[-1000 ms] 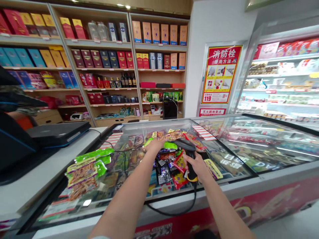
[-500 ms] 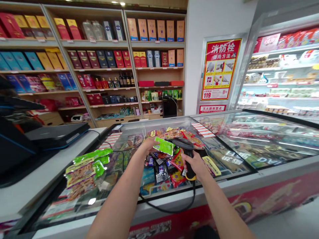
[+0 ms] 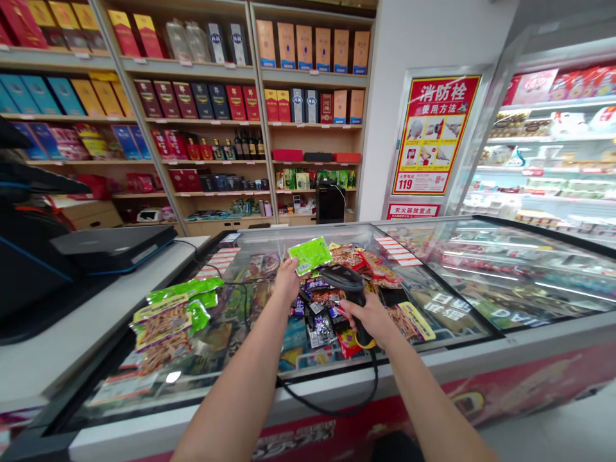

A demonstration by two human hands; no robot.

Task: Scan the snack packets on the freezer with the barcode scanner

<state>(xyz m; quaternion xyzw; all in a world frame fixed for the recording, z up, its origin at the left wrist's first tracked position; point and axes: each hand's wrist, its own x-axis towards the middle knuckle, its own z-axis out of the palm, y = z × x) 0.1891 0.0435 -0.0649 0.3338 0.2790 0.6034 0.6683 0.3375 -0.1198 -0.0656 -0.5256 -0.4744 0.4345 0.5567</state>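
My left hand (image 3: 287, 280) is closed on the lower left corner of a green snack packet (image 3: 310, 255), raised above the freezer's glass top. My right hand (image 3: 369, 314) grips the handle of a black barcode scanner (image 3: 347, 282) with a yellow base. Its head points left, just below and right of the packet. Beneath both hands lies a pile of snack packets, among them dark blue ones (image 3: 321, 328) and red ones (image 3: 349, 344). A yellow-edged packet (image 3: 418, 321) lies right of the scanner.
Several green and brown packets (image 3: 166, 327) lie on the left of the glass freezer top (image 3: 231, 378). A black cable (image 3: 332, 410) loops from the scanner over the front edge. A counter with a black device (image 3: 115, 247) stands left; shelves of boxes (image 3: 202, 102) line the back.
The green packet has risen and been turned, its barcode corner now low by my left fingers. The scanner's head has shifted slightly left. My view has moved a little.
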